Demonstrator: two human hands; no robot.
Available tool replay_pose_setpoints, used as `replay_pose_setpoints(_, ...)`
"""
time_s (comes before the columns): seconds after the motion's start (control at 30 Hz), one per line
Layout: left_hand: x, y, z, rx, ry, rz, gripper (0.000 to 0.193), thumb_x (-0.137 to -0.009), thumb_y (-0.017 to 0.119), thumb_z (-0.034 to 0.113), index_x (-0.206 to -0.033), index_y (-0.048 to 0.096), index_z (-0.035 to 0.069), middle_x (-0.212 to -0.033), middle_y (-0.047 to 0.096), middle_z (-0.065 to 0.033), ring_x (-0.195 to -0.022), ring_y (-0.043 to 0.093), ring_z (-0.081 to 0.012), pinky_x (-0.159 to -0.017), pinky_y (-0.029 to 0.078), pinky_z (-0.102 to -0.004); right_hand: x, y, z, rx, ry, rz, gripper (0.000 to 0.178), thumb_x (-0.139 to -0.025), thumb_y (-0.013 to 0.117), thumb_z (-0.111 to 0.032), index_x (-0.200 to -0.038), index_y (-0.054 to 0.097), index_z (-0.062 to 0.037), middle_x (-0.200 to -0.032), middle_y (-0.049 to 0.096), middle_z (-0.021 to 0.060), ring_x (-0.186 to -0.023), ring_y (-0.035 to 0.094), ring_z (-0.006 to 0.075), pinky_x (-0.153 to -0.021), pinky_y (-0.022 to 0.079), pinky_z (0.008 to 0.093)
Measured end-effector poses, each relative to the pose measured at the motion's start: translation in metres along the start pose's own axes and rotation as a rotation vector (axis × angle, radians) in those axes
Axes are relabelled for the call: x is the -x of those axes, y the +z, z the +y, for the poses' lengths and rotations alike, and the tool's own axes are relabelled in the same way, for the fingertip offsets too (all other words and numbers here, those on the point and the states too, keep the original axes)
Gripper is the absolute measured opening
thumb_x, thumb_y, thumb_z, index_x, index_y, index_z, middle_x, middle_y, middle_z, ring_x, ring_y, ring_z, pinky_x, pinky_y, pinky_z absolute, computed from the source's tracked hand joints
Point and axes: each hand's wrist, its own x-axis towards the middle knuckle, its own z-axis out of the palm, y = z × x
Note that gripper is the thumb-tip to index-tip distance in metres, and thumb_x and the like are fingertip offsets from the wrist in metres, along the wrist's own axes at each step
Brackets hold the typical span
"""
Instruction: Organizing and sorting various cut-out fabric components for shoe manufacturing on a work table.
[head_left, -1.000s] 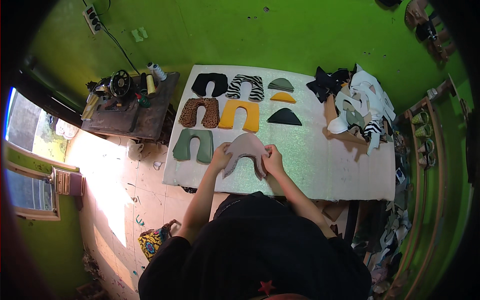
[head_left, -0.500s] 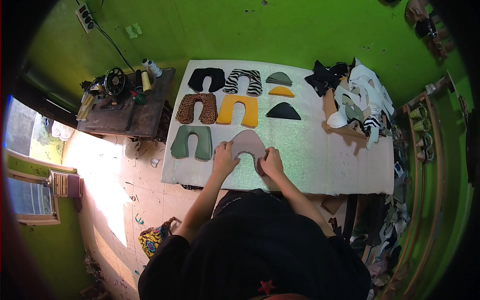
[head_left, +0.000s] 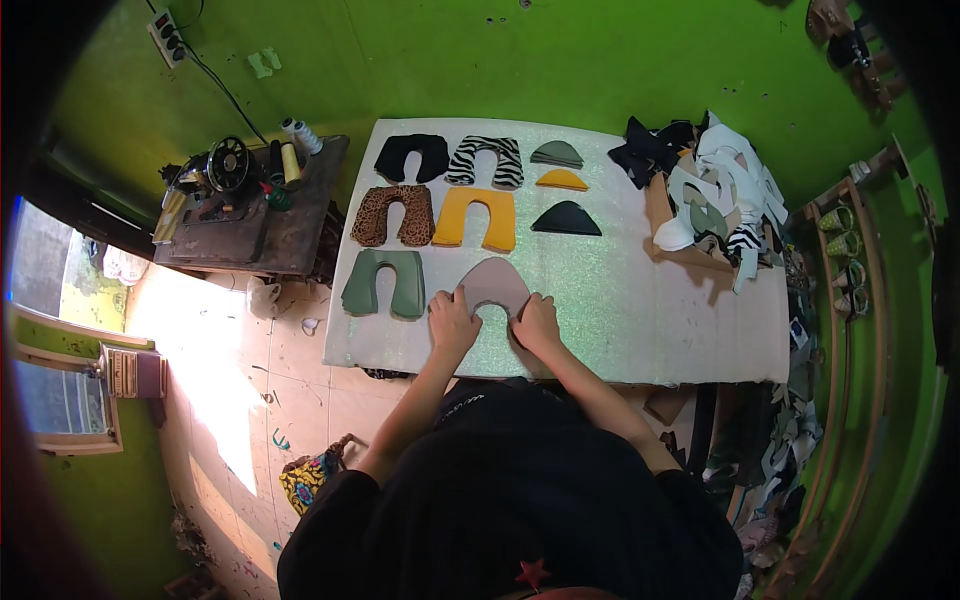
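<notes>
A stack of mauve-pink horseshoe-shaped pieces (head_left: 494, 277) lies at the near side of the white table, its curve pointing away from me. My left hand (head_left: 454, 322) grips the left leg, fingers bent over its outer edge. Round the right leg closes my right hand (head_left: 536, 322), which hides most of that end. To the left lies a green horseshoe-shaped stack (head_left: 384, 284). Beyond are yellow (head_left: 476, 220), leopard-print (head_left: 393, 216), zebra-print (head_left: 484, 162) and black stacks (head_left: 412, 158) of the same shape. Half-moon pieces in black (head_left: 567, 219), yellow (head_left: 562, 180) and green (head_left: 557, 153) sit farther right.
The white table (head_left: 660, 330) stands against a green wall. A box of offcuts (head_left: 712, 205) occupies its far right. A sewing machine (head_left: 215, 180) with thread cones (head_left: 291, 164) is on a dark stand at left. Shoes (head_left: 840, 235) hang on a wooden rack at right.
Both hands keep hold of the mauve-pink pieces. The stack has shifted slightly away from me, and the right hand now covers more of the right leg.
</notes>
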Motion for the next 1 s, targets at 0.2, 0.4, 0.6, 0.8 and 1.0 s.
replay_pose_setpoints(0.2,-0.002,-0.003,0.003,-0.004,-0.104,-0.034,0.060,-0.065,0.065,0.017,-0.116,0.036,0.003,-0.097,0.043,-0.0207,-0.092,0.048,-0.0354,-0.074,0.044,-0.0418,-0.014,0.009,0.007,-0.017,-0.001,-0.001,0.030,-0.072,0.058,-0.009,-0.092,0.047,0.0104,-0.094,0.049,0.0292,-0.085,0.054,0.0416,-0.074,0.047,0.0427)
replay_pose_setpoints(0.4,0.001,0.001,0.001,0.192,-0.101,-0.030,0.058,-0.067,0.061,0.009,-0.116,0.033,-0.002,-0.098,0.040,-0.0239,-0.091,0.049,-0.0409,-0.075,0.045,-0.0414,-0.020,0.017,0.010,-0.166,0.011,0.000,0.024,-0.073,0.053,-0.006,-0.092,0.050,0.0086,-0.080,0.058,0.0280,-0.078,0.058,0.0406,-0.071,0.048,0.0426)
replay_pose_setpoints(0.6,0.003,-0.002,0.004,0.221,-0.137,-0.015,0.057,-0.067,0.059,0.006,-0.116,0.031,-0.004,-0.098,0.040,-0.0246,-0.091,0.049,-0.0413,-0.076,0.044,-0.0415,-0.024,0.018,0.019,-0.253,-0.075,0.037,0.027,-0.072,0.055,-0.008,-0.096,0.052,0.0043,-0.082,0.060,0.0228,-0.079,0.059,0.0375,-0.071,0.048,0.0413)
replay_pose_setpoints(0.8,0.005,-0.004,0.010,-0.001,-0.122,0.002,0.058,-0.065,0.062,0.010,-0.116,0.035,-0.002,-0.101,0.042,-0.0207,-0.093,0.048,-0.0361,-0.076,0.044,-0.0388,-0.020,0.014,0.020,-0.201,-0.061,-0.013,0.036,-0.071,0.061,-0.014,-0.102,0.050,0.0025,-0.090,0.058,0.0233,-0.088,0.057,0.0362,-0.076,0.046,0.0404)
replay_pose_setpoints(1.0,0.002,-0.010,0.048,-0.195,-0.040,0.051,0.059,-0.062,0.067,0.015,-0.115,0.042,0.006,-0.116,0.039,-0.0177,-0.105,0.040,-0.0329,-0.081,0.040,-0.0390,-0.010,-0.026,0.031,-0.135,-0.094,-0.062,0.041,-0.072,0.063,-0.022,-0.103,0.049,-0.0005,-0.099,0.052,0.0188,-0.093,0.054,0.0338,-0.078,0.045,0.0397)
